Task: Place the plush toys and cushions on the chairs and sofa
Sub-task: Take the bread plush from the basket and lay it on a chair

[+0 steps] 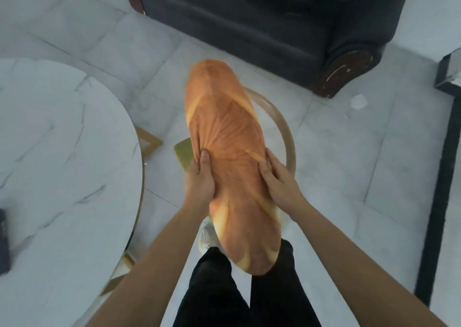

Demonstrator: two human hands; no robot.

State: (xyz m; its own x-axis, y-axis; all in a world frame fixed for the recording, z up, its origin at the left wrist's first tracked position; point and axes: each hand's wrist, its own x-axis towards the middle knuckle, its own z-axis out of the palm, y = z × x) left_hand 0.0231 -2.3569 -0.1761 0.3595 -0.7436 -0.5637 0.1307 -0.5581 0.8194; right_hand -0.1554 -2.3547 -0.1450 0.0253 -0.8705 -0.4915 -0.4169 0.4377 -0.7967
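Head view: bread cushion [229, 137] gripped by curled fingers [205, 158] of left hand [199, 182] and right hand [280, 180], over chair [287, 132]; placement pending.

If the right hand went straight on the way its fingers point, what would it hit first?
The right hand grips the bread-shaped cushion, fingers pointing away along its side, so it meets more cushion first. Beyond is the chair's curved wooden back, though depth is unclear.
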